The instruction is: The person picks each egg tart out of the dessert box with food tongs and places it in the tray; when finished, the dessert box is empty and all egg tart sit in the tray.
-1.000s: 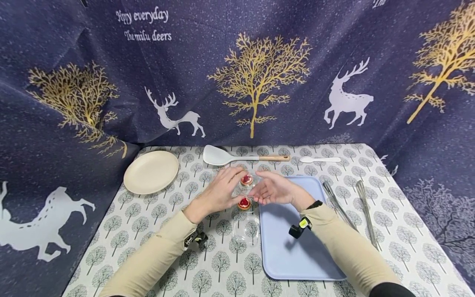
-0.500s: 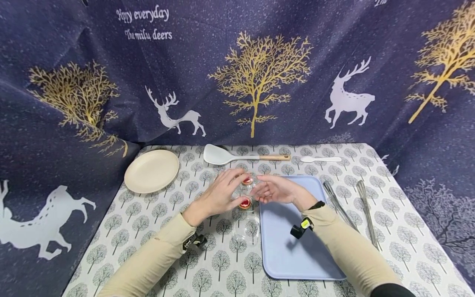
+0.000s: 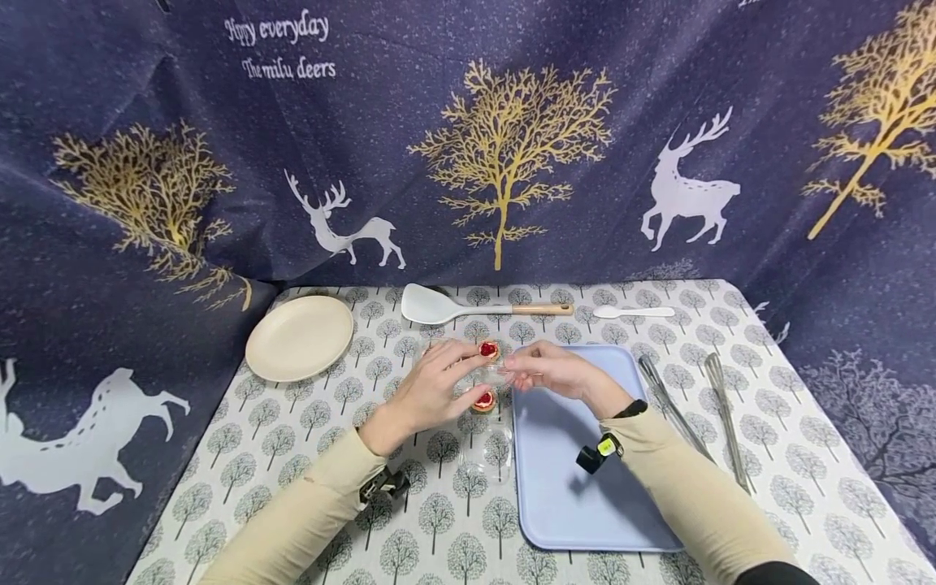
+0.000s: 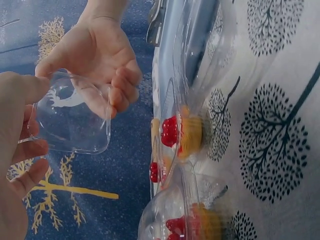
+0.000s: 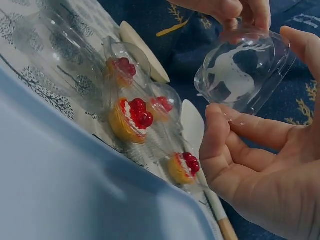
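My left hand (image 3: 430, 388) and right hand (image 3: 557, 375) are raised over the middle of the table, facing each other. Between them is a clear plastic domed lid (image 5: 235, 75) with a flat square rim. The left thumb and fingers grip one side of it. The right thumb and fingertips pinch its opposite edge. Below lie small fruit tarts with red berries, one tart (image 3: 488, 350) farther off and another tart (image 3: 483, 400) nearer. More tarts show in the right wrist view, some under clear domes. A clear plastic container (image 3: 486, 455) lies on the cloth nearer to me.
A blue tray (image 3: 585, 496) lies right of the tarts. Metal tongs (image 3: 676, 406) and a whisk-like metal tool (image 3: 724, 422) lie beyond it. A cream plate (image 3: 299, 338) is at the far left. Along the back are a white spatula (image 3: 439, 307) and a small white spoon (image 3: 634, 313).
The right hand has turned and shifted slightly, its fingers drawing together at the lid's edge. The left hand has moved little. The tarts show more plainly between the hands.
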Demonstrator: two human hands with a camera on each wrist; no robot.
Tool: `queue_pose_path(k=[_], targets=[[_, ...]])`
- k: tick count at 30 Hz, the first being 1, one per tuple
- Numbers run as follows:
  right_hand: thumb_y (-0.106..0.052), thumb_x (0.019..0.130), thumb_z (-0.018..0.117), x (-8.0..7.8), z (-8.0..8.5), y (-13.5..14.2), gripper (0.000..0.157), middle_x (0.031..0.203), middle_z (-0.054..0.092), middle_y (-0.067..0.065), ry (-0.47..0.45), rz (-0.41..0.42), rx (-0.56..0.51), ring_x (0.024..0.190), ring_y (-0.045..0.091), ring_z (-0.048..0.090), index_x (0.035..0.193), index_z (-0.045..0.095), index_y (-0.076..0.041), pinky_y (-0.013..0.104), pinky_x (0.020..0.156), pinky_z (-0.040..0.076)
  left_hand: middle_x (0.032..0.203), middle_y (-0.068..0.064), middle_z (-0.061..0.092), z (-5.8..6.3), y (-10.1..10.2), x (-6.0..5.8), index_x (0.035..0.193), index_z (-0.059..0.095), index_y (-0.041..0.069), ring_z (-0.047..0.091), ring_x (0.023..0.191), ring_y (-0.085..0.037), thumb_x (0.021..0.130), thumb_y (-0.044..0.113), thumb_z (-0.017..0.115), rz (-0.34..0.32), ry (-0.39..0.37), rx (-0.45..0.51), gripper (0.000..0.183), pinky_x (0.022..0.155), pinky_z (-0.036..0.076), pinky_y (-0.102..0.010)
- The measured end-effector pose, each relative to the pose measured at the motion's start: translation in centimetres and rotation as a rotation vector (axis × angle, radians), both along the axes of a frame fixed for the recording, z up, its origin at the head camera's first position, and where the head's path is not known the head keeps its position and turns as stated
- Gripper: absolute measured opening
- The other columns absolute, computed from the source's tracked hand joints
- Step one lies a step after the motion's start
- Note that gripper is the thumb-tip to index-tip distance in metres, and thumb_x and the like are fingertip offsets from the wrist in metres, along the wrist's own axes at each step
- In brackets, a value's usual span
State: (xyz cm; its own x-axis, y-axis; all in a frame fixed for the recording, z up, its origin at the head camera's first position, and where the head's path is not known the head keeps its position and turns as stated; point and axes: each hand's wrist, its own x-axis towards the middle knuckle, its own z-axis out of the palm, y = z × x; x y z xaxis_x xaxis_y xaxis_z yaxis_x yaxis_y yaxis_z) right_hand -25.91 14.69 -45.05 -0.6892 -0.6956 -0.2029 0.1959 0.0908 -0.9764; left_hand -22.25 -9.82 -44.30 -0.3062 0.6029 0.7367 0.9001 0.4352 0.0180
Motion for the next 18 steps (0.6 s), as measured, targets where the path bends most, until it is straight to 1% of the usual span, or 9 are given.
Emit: queue_pose_path(k=[2, 6, 10, 13, 15, 18], targets=[[-0.027, 0.089, 0.068, 0.2, 0.2, -0.1, 0.051, 0.084, 0.066, 0.003, 0.050, -0.011, 0.031, 0.072, 0.011, 0.058, 0.112, 0.059, 0.017, 0.020, 0.072, 0.053, 0.104, -0.009, 0.068, 0.0, 0.0, 0.2, 0.108, 0.069, 0.003, 0.065, 0.094, -0.020, 0.078, 0.020, 0.077, 0.001, 0.014, 0.013, 0.036, 0.090, 0.055, -0.033], [-0.022, 0.087, 0.069, 0.5, 0.7, -0.3, 0.047, 0.084, 0.065, 0.002, 0.133, -0.032, 0.102, 0.074, 0.014, 0.058, 0.114, 0.059, 0.015, 0.022, 0.073, 0.053, 0.100, -0.007, 0.069, -0.1, 0.0, 0.5, 0.104, 0.070, 0.004, 0.064, 0.090, -0.018, 0.079, 0.017, 0.075, -0.006, 0.005, 0.029, 0.028, 0.084, 0.056, -0.029], [-0.019, 0.086, 0.071, 0.6, 0.5, -0.3, 0.043, 0.089, 0.067, 0.012, 0.191, -0.033, 0.132, 0.078, 0.021, 0.060, 0.114, 0.062, 0.013, 0.028, 0.077, 0.054, 0.096, -0.007, 0.069, 0.0, -0.1, 0.8, 0.101, 0.071, 0.002, 0.064, 0.086, -0.017, 0.079, 0.011, 0.074, -0.034, -0.010, 0.042, 0.023, 0.082, 0.056, -0.027], [-0.020, 0.085, 0.072, 0.7, 0.3, -0.3, 0.041, 0.100, 0.068, 0.018, 0.287, -0.017, 0.158, 0.086, 0.023, 0.063, 0.113, 0.064, 0.009, 0.032, 0.085, 0.054, 0.094, -0.008, 0.069, 0.0, -0.2, 1.1, 0.098, 0.071, 0.002, 0.064, 0.086, -0.017, 0.078, 0.006, 0.074, -0.057, -0.016, 0.050, 0.021, 0.082, 0.056, -0.026], [-0.021, 0.085, 0.073, 0.9, 0.3, -0.2, 0.040, 0.103, 0.068, 0.017, 0.368, -0.015, 0.193, 0.090, 0.023, 0.063, 0.113, 0.065, 0.006, 0.033, 0.087, 0.054, 0.094, -0.008, 0.068, 0.0, -0.2, 1.2, 0.096, 0.071, 0.002, 0.064, 0.086, -0.018, 0.078, 0.005, 0.074, -0.073, -0.029, 0.059, 0.019, 0.083, 0.056, -0.025], [-0.023, 0.083, 0.075, 1.4, 0.5, -0.2, 0.042, 0.101, 0.068, 0.014, 0.482, -0.025, 0.242, 0.089, 0.021, 0.062, 0.114, 0.066, 0.004, 0.030, 0.082, 0.055, 0.095, -0.008, 0.067, 0.1, -0.2, 1.4, 0.095, 0.070, 0.002, 0.063, 0.088, -0.019, 0.077, 0.005, 0.074, -0.093, -0.061, 0.076, 0.018, 0.084, 0.056, -0.026]])
